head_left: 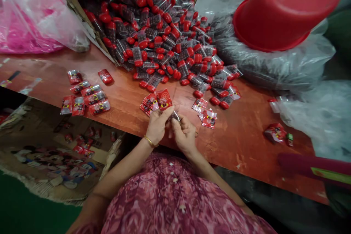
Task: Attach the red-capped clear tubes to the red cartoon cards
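Red printed packet point(163, 99) juts forward from the left hand point(158, 127), its near edge pinched in that grip above the front of a counter point(246, 150). Just to the right and closer to the person's body, the right hand point(184, 131) pinches a clear tube point(176, 116) between thumb and fingers, its long axis hard to make out. The left hand is nearer the packet. Beyond, a heap of red-capped tubes point(164, 44) spreads across the counter.

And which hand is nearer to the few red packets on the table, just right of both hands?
The right hand. It is just left of these packets, not touching them; the left hand is farther left.
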The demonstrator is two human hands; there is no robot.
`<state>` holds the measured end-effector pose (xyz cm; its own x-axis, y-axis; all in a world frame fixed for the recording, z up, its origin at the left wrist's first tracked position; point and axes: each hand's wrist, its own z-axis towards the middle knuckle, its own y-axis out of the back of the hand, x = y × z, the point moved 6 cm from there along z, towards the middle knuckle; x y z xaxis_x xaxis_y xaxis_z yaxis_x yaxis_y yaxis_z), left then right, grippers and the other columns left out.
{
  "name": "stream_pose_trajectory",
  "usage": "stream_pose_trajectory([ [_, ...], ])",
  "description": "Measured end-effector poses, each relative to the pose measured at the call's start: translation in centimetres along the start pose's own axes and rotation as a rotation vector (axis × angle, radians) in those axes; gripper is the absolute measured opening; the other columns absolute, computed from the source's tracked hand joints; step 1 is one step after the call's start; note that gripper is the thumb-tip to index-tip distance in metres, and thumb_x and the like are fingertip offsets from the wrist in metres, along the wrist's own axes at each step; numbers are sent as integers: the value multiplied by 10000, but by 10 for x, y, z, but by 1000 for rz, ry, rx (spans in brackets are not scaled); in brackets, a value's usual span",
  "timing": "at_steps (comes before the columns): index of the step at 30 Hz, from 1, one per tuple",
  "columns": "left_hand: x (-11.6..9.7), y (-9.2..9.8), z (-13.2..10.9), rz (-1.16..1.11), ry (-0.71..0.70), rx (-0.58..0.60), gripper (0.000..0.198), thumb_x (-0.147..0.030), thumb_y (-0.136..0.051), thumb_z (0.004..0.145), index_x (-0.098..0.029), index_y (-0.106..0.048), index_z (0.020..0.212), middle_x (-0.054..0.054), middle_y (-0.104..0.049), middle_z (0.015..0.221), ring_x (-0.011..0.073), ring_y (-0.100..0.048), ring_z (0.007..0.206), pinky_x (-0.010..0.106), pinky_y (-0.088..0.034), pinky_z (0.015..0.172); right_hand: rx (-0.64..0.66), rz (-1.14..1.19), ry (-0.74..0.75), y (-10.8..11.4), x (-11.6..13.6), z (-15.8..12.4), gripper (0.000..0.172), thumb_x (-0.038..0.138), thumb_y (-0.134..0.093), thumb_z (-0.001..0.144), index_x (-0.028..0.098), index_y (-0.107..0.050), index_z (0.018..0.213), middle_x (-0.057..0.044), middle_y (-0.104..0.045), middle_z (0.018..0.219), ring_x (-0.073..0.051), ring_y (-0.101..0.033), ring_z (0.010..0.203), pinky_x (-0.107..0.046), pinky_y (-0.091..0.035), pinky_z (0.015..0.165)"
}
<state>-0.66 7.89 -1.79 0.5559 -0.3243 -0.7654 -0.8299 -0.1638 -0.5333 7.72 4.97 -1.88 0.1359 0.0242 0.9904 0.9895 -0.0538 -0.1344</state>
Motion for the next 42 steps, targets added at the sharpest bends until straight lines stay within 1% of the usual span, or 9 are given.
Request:
stream_pose_trajectory([
  [5,-4,-2,-8,150,-41,5,328,-453,-739,621,-144,-656,689,-59,-499,434,34,-355,313,180,-265,299,-14,76,-73,-1,2,5,313,508,-567,781,205,-540,855,59,-557,559,-64,-462,337,-198,-383,335],
  [10,-21,-2,-3,77,-154,20,380,-517,-705,637,-152,-612,583,-30,-510,469,52,-435,404,173,-344,373,5,55,-53,2,14,9,305,498,-575,780,199,-550,836,45,-598,589,-63,-482,348,-192,-391,339],
  [17,0,1,-6,109,-97,-11,361,-508,-686,664,-157,-610,620,-66,-441,427,41,-366,334,170,-290,307,-27,-8,-49,4,4,10,334,528,-558,780,206,-555,872,46,-581,583,-67,-470,363,-200,-389,351],
  [22,-7,4,-4,-4,-86,-27,340,-460,-754,598,-140,-660,664,-9,-614,569,67,-516,478,178,-410,463,70,-117,4,1,4,10,265,447,-540,829,207,-571,935,42,-580,592,-84,-507,415,-214,-412,403],
  [26,-7,0,-1,-74,35,-26,330,-409,-783,559,-139,-697,728,33,-672,648,105,-573,533,203,-439,495,117,-170,36,-3,7,7,234,413,-534,838,214,-581,952,26,-601,628,-86,-515,439,-213,-420,420],
  [31,5,-3,-7,-6,179,74,311,-351,-710,642,-131,-727,863,4,-624,577,53,-433,398,179,-292,346,104,-80,-27,-4,4,6,255,452,-544,810,207,-573,879,38,-582,584,-84,-497,401,-211,-409,395],
  [35,6,-1,-10,-58,211,129,252,-272,-696,641,-140,-729,852,42,-692,757,130,-617,696,194,-461,587,115,-98,-17,1,0,16,251,442,-661,712,206,-575,719,50,-556,555,-91,-490,446,-222,-414,444],
  [38,7,-2,-11,-139,238,150,222,-279,-689,675,-128,-722,835,62,-702,861,168,-625,899,238,-464,810,74,-225,97,2,0,25,339,455,-705,668,199,-513,554,57,-488,507,-80,-419,457,-218,-358,460],
  [42,0,13,-9,-168,254,41,172,-292,-677,727,-150,-698,823,44,-701,833,141,-643,834,228,-485,769,79,-468,279,-7,5,36,415,541,-695,656,207,-484,530,45,-480,502,-85,-386,462,-233,-335,494],
])
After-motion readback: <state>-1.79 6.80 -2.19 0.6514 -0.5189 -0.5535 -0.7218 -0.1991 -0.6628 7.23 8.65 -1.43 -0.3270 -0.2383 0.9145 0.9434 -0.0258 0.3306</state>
